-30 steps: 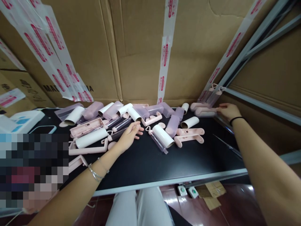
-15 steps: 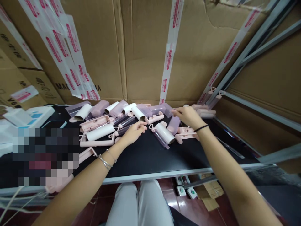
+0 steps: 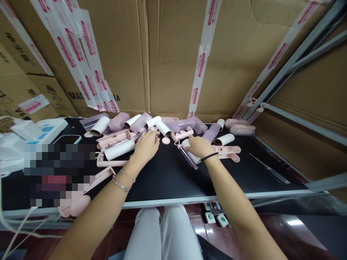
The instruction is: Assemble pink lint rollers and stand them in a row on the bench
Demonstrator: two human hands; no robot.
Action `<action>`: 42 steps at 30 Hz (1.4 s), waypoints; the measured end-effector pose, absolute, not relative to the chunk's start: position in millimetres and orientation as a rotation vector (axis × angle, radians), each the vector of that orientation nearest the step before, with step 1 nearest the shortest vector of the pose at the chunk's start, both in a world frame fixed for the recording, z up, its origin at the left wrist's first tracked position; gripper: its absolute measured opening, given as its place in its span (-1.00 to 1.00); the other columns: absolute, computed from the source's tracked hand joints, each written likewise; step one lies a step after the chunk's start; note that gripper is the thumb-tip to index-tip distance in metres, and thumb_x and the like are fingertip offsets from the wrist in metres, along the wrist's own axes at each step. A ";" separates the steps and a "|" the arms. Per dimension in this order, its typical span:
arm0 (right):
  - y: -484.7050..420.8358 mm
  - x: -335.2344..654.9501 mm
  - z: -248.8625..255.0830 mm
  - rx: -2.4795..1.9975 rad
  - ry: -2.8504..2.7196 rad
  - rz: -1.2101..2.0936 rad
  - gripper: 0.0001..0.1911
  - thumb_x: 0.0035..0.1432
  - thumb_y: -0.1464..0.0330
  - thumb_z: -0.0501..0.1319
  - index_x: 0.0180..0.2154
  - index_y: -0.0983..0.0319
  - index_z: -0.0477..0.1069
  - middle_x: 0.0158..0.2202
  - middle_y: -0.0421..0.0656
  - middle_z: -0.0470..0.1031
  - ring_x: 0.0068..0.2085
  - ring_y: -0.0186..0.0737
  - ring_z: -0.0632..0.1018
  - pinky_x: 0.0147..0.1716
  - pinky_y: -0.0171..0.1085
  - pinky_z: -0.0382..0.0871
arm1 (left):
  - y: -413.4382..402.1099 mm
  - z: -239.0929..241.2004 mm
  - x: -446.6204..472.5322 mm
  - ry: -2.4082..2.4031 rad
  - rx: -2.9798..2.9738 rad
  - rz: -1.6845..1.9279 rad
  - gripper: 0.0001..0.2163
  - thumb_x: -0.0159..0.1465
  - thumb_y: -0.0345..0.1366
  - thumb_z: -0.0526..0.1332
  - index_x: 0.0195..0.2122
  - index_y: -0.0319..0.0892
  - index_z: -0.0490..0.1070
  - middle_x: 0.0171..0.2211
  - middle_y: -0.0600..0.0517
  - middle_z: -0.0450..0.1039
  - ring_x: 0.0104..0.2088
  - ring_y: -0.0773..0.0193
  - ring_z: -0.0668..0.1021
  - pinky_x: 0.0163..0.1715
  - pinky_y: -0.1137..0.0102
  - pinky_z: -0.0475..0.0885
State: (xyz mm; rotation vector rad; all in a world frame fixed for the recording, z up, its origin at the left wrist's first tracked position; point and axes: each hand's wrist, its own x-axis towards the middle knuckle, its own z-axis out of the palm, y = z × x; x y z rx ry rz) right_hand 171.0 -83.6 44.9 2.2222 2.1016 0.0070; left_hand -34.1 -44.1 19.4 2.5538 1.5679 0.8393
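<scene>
My left hand (image 3: 148,146) reaches palm down over the pile, fingers loosely bent and apart. Its fingertips are by a clear purplish tube (image 3: 139,136), partly hidden under them. Left of it lie a white cardboard tube (image 3: 119,149) and a pink tray-like plastic shell (image 3: 115,138). My right hand (image 3: 200,147) is closed over another white cardboard tube (image 3: 185,143), covering most of it. Against that tube lies a clear stick (image 3: 187,157) with a pink heart-shaped loop. Pink plastic brackets (image 3: 227,151) stick out beyond my right wrist. A small pink disc (image 3: 166,140) lies between my hands.
Purple translucent covers (image 3: 200,125) and more white tubes line the back, before a large taped carton (image 3: 173,72). A white power strip (image 3: 51,130) and a phone (image 3: 66,139) are at left. A thin metal tool (image 3: 271,169) lies right, near the metal rack frame (image 3: 300,108).
My right hand has come left and toward me, from the back covers onto the white tube. My left hand has shifted left and slightly back, uncovering the pink disc. The view has turned slightly.
</scene>
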 end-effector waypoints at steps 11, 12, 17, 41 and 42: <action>-94.3 167.4 47.2 2.310 2.046 -0.007 -0.48 0.17 0.28 0.13 0.11 0.41 0.20 -0.01 0.22 0.37 -0.07 0.09 0.53 -0.16 -0.13 0.35 | -46.2 42.4 -57.7 1.984 2.472 0.486 -0.70 0.27 -0.30 0.03 -0.04 -0.26 0.41 -0.13 -0.20 0.51 -0.08 -0.08 0.52 -0.10 0.13 0.39; -93.3 168.6 45.3 2.299 2.042 -0.029 -0.46 0.16 0.28 0.15 0.12 0.41 0.19 -0.03 0.22 0.39 -0.07 0.09 0.53 -0.16 -0.13 0.35 | -46.6 41.0 -56.3 1.975 2.486 0.448 -0.70 0.27 -0.29 0.05 -0.05 -0.26 0.42 -0.14 -0.20 0.52 -0.08 -0.08 0.52 -0.10 0.13 0.39; -89.3 171.9 38.1 2.274 2.065 -0.077 -0.46 0.16 0.32 0.13 0.14 0.40 0.14 -0.06 0.20 0.44 -0.05 0.09 0.51 -0.18 -0.14 0.34 | -49.0 35.1 -48.9 1.906 2.580 0.306 -0.71 0.27 -0.26 0.06 -0.05 -0.24 0.42 -0.16 -0.19 0.53 -0.08 -0.06 0.52 -0.12 0.15 0.40; -4.2 116.8 42.9 2.058 2.540 0.103 -0.57 0.25 0.23 0.04 0.04 0.36 0.30 -0.05 0.13 0.46 -0.02 0.01 0.47 -0.08 -0.17 0.30 | -41.1 1.2 -16.4 1.305 2.888 0.279 -0.82 0.27 -0.28 0.15 -0.17 -0.23 0.43 -0.15 -0.15 0.43 -0.05 0.00 0.42 -0.04 0.14 0.21; 0.9 109.9 39.3 2.114 2.503 0.109 -0.52 0.22 0.20 0.08 0.05 0.39 0.29 -0.04 0.17 0.44 0.00 0.04 0.46 -0.07 -0.15 0.30 | -42.4 1.9 -17.4 1.284 2.886 0.267 -0.83 0.27 -0.30 0.14 -0.17 -0.23 0.43 -0.15 -0.15 0.43 -0.05 0.01 0.42 -0.04 0.14 0.21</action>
